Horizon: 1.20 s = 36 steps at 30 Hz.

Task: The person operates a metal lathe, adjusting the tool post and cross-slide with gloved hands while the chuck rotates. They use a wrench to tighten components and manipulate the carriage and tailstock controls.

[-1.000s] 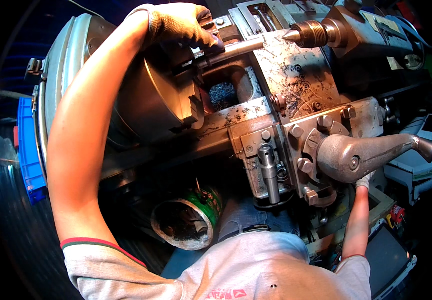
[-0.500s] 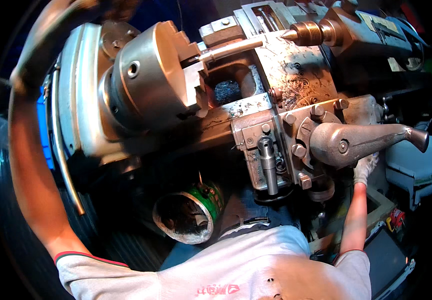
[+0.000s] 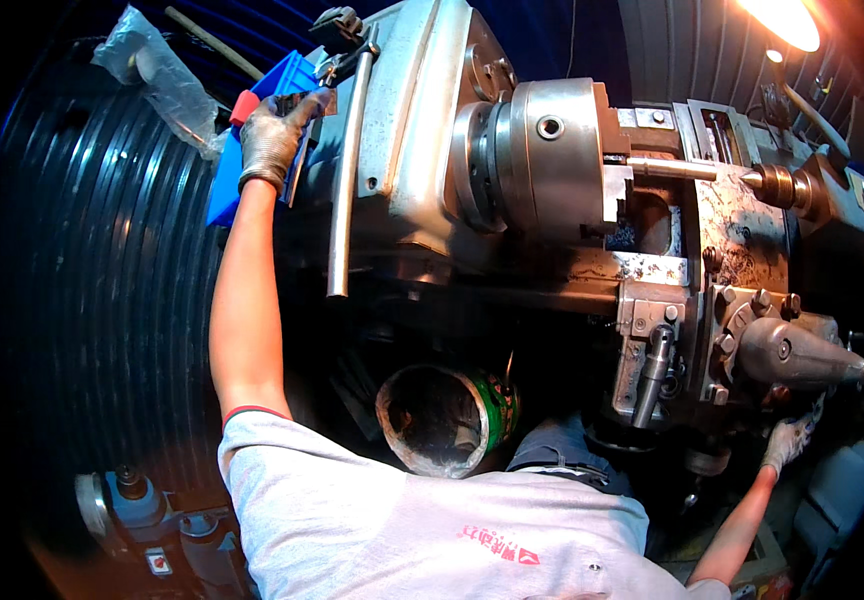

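My left hand [image 3: 270, 142], in a grey work glove, reaches to the blue bin [image 3: 224, 190] at the left end of a metal lathe. Its thumb and fingers are apart, beside a red piece [image 3: 244, 107]; I make out nothing held. Low at the right, my gloved right hand [image 3: 788, 442] is closed beneath the tool post lever [image 3: 802, 352]. What it grips is dark and partly hidden. Between my hands, the three-jaw chuck [image 3: 557, 150] holds a metal rod [image 3: 672, 168]. The rod points toward the tailstock centre [image 3: 767, 184].
A long metal lever [image 3: 350, 180] hangs down the headstock, right of the bin. Below the lathe stands a round green can [image 3: 500, 405] with an open, dirty mouth. Corrugated sheet [image 3: 102, 260] lines the left side, with bottles [image 3: 137, 500] at its foot. A lit lamp [image 3: 784, 20] hangs above.
The view has swung left, so the lathe appears further right. My left hand, blurred above the headstock before, is now at the blue bin. My right hand stays below the tool post lever.
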Each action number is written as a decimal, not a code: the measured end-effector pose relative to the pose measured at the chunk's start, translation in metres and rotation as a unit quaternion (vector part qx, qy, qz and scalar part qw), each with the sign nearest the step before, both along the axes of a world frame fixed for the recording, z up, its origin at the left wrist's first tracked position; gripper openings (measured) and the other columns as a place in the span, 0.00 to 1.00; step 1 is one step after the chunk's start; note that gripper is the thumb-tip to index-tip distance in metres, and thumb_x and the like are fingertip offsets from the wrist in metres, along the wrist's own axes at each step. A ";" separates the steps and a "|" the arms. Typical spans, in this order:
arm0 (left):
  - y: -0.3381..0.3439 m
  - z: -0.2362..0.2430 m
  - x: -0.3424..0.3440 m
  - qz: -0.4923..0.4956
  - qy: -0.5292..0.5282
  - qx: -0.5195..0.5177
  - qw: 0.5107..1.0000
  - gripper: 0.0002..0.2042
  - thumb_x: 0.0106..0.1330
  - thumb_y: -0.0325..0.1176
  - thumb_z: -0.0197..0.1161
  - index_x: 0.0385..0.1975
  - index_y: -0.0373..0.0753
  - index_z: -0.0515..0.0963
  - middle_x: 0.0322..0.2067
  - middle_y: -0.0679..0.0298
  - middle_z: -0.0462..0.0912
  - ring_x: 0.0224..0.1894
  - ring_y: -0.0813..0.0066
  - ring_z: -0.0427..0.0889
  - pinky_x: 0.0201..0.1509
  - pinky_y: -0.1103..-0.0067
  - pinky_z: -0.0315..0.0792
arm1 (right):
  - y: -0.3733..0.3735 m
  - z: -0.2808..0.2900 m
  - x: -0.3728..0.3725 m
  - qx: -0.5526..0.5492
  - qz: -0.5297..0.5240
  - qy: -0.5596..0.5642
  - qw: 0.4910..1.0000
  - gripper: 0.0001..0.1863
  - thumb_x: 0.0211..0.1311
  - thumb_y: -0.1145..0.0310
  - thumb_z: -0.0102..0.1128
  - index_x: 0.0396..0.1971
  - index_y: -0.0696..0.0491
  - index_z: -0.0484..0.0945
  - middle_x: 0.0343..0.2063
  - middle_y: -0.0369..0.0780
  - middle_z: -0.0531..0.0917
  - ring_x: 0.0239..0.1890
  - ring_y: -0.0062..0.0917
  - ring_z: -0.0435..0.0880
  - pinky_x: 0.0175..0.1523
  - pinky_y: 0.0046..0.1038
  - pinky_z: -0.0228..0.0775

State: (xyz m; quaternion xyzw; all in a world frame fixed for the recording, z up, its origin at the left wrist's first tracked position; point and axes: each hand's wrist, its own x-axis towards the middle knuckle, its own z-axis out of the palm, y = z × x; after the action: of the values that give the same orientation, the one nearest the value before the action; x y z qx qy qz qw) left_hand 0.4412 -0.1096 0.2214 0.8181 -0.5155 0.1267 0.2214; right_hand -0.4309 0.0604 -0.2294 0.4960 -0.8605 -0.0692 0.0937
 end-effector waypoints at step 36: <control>0.162 -0.014 -0.191 -0.357 -0.014 -0.129 0.925 0.22 0.66 0.39 0.62 0.59 0.40 0.71 0.59 0.54 0.73 0.64 0.56 0.69 0.67 0.60 0.63 | -0.005 0.053 0.047 -0.086 -0.051 -0.140 0.985 0.36 0.57 0.62 0.54 0.67 0.49 0.58 0.61 0.53 0.67 0.59 0.53 0.68 0.61 0.49 0.64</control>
State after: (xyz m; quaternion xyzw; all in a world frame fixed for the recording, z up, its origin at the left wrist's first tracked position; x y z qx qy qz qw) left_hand 0.2501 0.0523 0.2073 0.5421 -0.7558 0.1162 0.3484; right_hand -0.3839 0.0554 -0.1764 0.4464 -0.8920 0.0706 0.0116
